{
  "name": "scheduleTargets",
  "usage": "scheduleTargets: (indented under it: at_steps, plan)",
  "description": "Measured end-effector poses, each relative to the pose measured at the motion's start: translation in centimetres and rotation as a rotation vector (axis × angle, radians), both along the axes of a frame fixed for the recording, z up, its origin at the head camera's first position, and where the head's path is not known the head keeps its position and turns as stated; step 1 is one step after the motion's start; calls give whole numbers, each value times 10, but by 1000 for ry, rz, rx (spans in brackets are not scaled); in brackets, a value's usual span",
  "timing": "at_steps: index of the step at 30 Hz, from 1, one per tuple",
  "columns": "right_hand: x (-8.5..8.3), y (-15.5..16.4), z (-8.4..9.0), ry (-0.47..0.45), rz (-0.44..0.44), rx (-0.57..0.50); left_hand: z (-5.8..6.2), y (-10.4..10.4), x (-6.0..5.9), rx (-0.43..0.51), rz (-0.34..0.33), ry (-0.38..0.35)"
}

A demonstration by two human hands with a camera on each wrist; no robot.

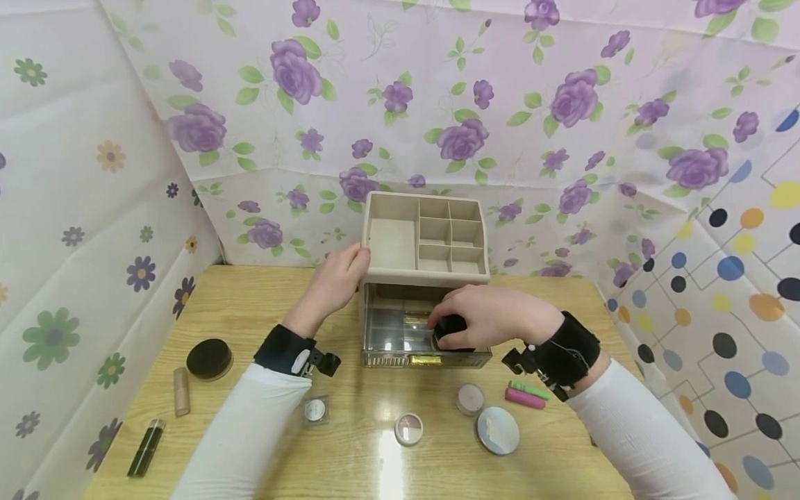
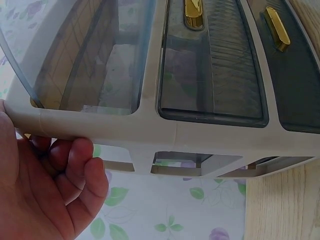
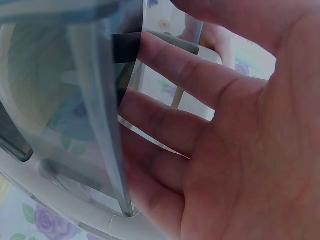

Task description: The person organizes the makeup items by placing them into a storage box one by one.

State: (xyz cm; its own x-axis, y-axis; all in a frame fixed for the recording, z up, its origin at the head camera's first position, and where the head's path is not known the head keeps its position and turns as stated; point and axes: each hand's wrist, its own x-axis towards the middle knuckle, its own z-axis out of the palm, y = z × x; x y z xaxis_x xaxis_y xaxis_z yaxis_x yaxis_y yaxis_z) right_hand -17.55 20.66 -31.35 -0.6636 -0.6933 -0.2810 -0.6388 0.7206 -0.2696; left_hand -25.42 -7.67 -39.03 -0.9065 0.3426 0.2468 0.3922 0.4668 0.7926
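Observation:
A beige cosmetics organizer (image 1: 392,243) with a divided top tray stands at the back of the table. Its clear upper drawer (image 1: 381,358), with a gold handle (image 1: 426,360), is pulled out toward me. My left hand (image 1: 337,276) grips the organizer's upper left edge; in the left wrist view, curled fingers (image 2: 80,165) lie against the frame. Over the drawer's right side, my right hand (image 1: 496,316) holds a round black container (image 1: 451,323) between thumb and fingers. The right wrist view shows fingers (image 3: 165,120) behind the clear drawer wall (image 3: 102,115), partly hiding the container.
At left lie a round black compact (image 1: 209,359), a beige tube (image 1: 181,392) and a dark tube (image 1: 146,448). Nearer me are a small square pot (image 1: 316,410), a pink-toned compact (image 1: 409,429), a pale pot (image 1: 470,399), a silvery compact (image 1: 498,430) and a pink stick (image 1: 525,398).

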Motion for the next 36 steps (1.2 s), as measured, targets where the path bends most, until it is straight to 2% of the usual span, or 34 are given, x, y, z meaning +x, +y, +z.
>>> scheduleTargets:
  at_steps: [8,12,16,23,30,36]
  plan:
    - [-1,3,-2,14,28,-58,1,0,-1,1,-3,-4]
    - [-4,8,-7,100,57,-133,0,0,-1,-4,-2,-11]
    - [-6,16,-10,200,37,-240,0,0,0,-4,2,-18]
    - [-7,31,-11,314,-52,-445,1,0,1,7,-4,-5]
    - [-6,43,-13,325,-183,-539,1,1,1,0,-3,-4]
    - [-8,52,-21,372,-300,-635,1,2,2,-2,0,-3]
